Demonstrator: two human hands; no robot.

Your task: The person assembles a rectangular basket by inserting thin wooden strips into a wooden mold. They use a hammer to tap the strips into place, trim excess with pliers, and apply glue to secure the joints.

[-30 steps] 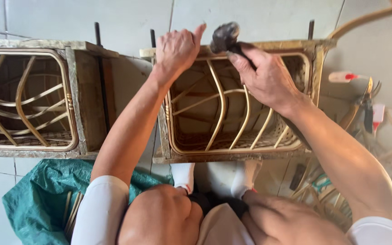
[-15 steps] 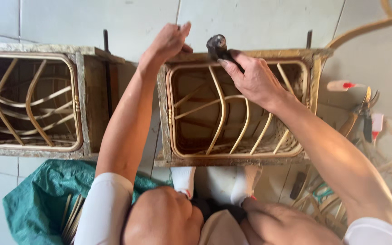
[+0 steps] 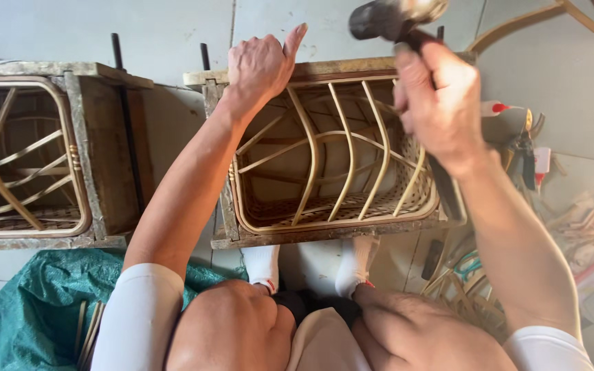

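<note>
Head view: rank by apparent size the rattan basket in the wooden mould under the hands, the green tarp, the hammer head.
1. Woven rattan basket in the rectangular wooden mould
2. Crumpled green tarp, partly hidden by the left arm
3. Dark metal hammer head, smallest even though nearest the camera, gripped by the right hand

The hammer [image 3: 393, 17] head is motion-blurred and cut off by the top edge.

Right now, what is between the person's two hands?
In the head view, the left hand rests on the wooden frame and the right hand holds a hammer. Between them lie the frame's top edge and curved rattan ribs.
</note>
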